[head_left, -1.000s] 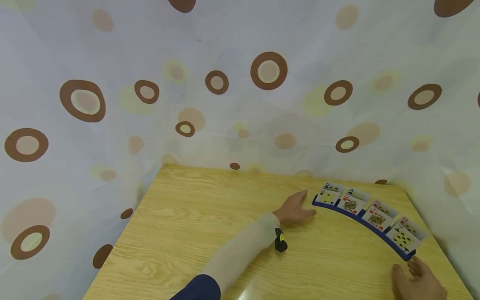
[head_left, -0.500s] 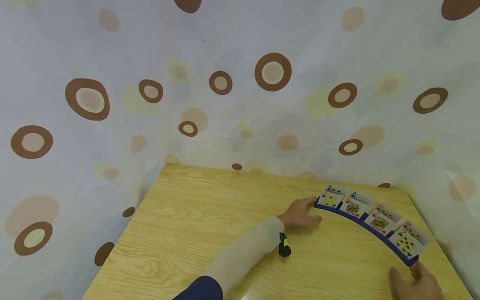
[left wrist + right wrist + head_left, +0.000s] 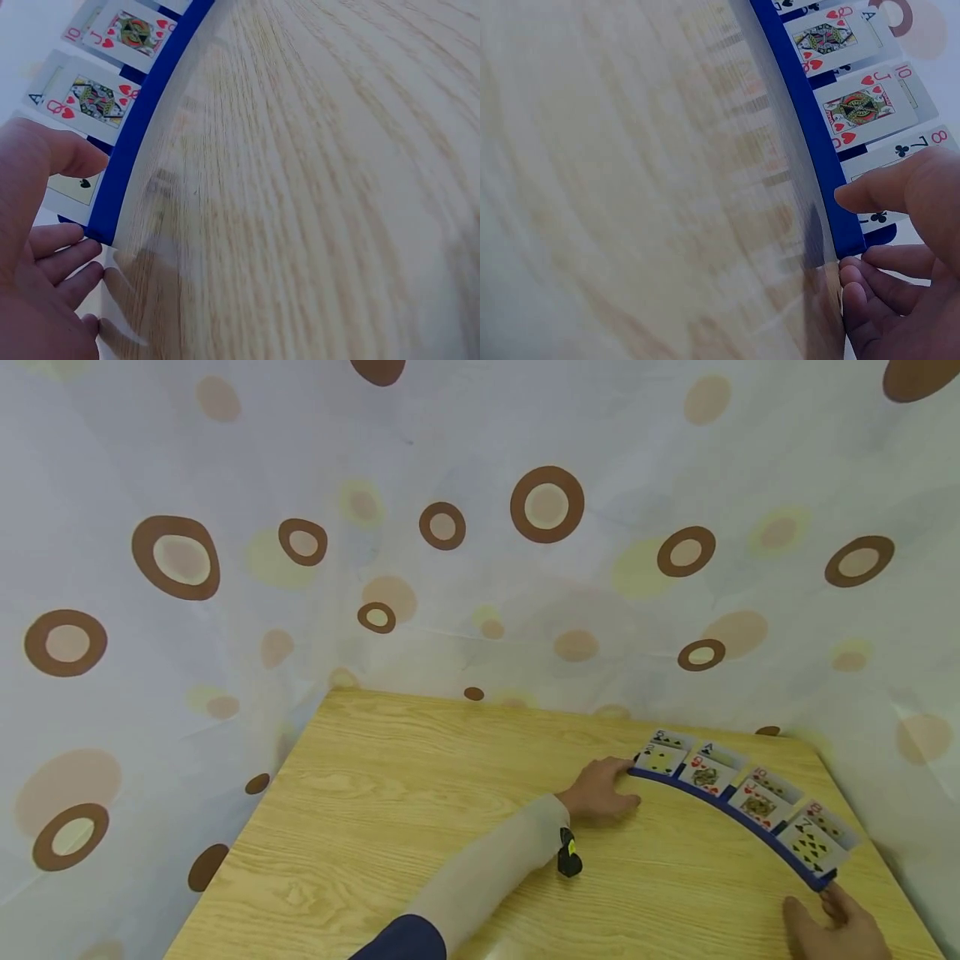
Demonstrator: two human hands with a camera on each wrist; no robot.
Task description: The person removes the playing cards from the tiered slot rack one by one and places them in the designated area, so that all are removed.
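A curved blue card holder [image 3: 716, 802] stands on the right of the wooden table, with playing cards upright in two rows. At its front are a two of spades [image 3: 661, 760], a queen of hearts [image 3: 95, 99], a jack of hearts [image 3: 861, 111] and a seven of clubs [image 3: 812, 845]. Partly hidden behind them stand a five, an ace [image 3: 870, 18], a ten [image 3: 73, 34] and an eight. My left hand [image 3: 597, 789] has its fingertips at the holder's far left end, thumb spread. Fingers of my right hand [image 3: 838, 928] meet the near right end, thumb apart over the seven.
A spotted white cloth [image 3: 540, 585] hangs behind the table and along both sides. The wooden table [image 3: 420, 777] stretches out left of the holder. A black wrist device [image 3: 569, 853] with a yellow mark sits on my left forearm.
My left fingertips have come to the holder's left end, from slightly apart. The head view has shifted a little. My right hand stays at the near end.
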